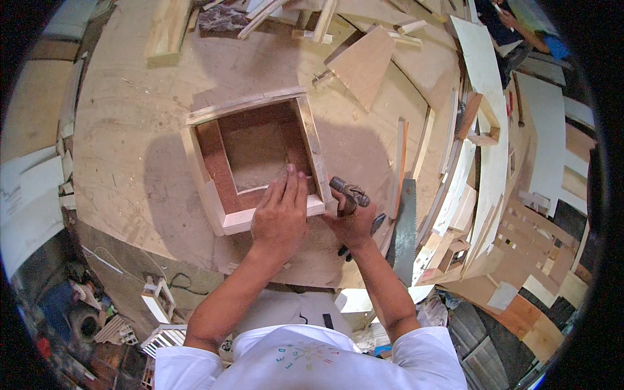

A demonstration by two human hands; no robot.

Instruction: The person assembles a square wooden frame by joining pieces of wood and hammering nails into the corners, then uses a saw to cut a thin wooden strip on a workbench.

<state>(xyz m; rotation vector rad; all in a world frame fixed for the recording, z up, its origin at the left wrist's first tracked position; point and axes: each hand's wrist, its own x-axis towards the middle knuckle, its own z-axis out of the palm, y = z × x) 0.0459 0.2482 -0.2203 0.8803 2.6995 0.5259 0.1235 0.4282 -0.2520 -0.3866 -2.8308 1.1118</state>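
A square wooden box frame with an open top stands on the worktable, reddish-brown boards lining its inside. My left hand lies over its near rim, fingers stretched out and pointing into the opening; its thumb is hidden. Just right of the near right corner, my right hand is closed round a hammer. The metal hammer head sticks up above the fist, and most of the handle is out of sight. Dark pieces show beside and below this fist; I cannot tell what they belong to.
A handsaw blade lies to the right among long wood strips. Across the far side of the plywood worktable are a tapered board and several offcuts. At the far right, another person is partly visible.
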